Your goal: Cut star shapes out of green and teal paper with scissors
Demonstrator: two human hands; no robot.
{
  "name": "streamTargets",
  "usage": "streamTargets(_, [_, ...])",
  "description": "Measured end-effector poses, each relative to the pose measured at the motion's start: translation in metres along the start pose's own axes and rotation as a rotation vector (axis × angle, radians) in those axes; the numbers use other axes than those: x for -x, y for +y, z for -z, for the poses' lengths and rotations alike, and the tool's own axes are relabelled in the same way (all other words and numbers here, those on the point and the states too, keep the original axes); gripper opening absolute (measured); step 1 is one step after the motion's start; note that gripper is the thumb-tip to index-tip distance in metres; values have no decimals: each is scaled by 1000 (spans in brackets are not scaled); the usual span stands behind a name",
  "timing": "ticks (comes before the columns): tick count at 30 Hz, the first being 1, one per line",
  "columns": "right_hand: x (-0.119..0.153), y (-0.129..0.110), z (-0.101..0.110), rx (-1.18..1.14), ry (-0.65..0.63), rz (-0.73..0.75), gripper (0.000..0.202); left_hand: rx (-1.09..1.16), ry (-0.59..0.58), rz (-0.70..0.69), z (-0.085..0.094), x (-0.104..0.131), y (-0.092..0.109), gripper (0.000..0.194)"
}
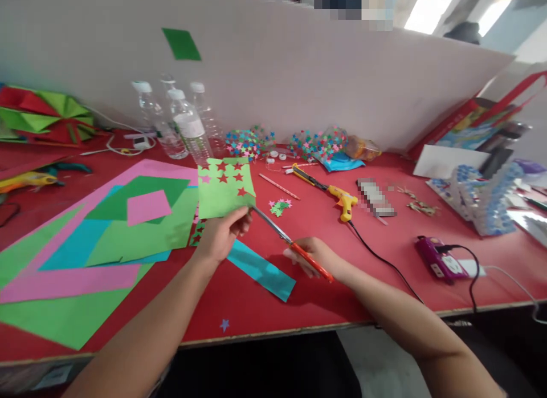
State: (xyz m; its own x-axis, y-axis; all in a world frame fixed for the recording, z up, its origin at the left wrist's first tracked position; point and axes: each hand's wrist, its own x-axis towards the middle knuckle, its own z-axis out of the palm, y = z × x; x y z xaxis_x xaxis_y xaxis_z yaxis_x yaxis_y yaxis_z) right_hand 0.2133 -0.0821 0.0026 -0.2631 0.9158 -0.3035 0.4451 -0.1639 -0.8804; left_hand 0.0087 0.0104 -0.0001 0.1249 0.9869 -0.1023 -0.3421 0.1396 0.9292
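Pinched in my left hand [223, 234] is a light green sheet of paper [217, 201], held up off the table. Several star-shaped holes run across its upper part. My right hand [311, 255] is closed on the orange handles of a pair of scissors [280, 232]. The blades point up and left, with their tips at the sheet's lower right edge, beside the left fingertips. Under the hands lies a blue paper strip [265, 271]. A small pile of green and pink paper stars [280, 206] sits just beyond the scissors.
Coloured sheets [141, 238] overlap on the left of the red table [273, 315]. Clear plastic bottles [192, 130] stand at the back. A yellow glue gun [342, 201] trails a black cord to a purple power socket [440, 258]. A phone [376, 197] lies nearby.
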Motion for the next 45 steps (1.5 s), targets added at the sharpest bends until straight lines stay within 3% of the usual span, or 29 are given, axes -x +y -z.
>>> streamTargets(3, [-3,2,3,-29,7,-8,49,10,54,9,-7,-6,3,20])
streamTargets(10, [-4,1,11,-43,47,-31,51,-48,54,-36,-25,-12,5,20])
streamTargets(14, [-3,-1,11,19,52,-41,52,-37,94,-75,-21,-10,-7,18])
streamTargets(21, [-1,-4,11,86,49,-67,52,-67,36,-95,-7,-9,-10,13])
streamTargets(29, [3,-6,13,76,48,-88,48,-121,-39,-121,-4,-12,-17,18])
streamTargets(36, [2,3,13,8,7,-111,46,-128,-56,-88,-7,-9,-13,24])
streamTargets(45, [5,-2,16,67,-41,-80,49,-182,-119,-137,-8,-6,-4,29])
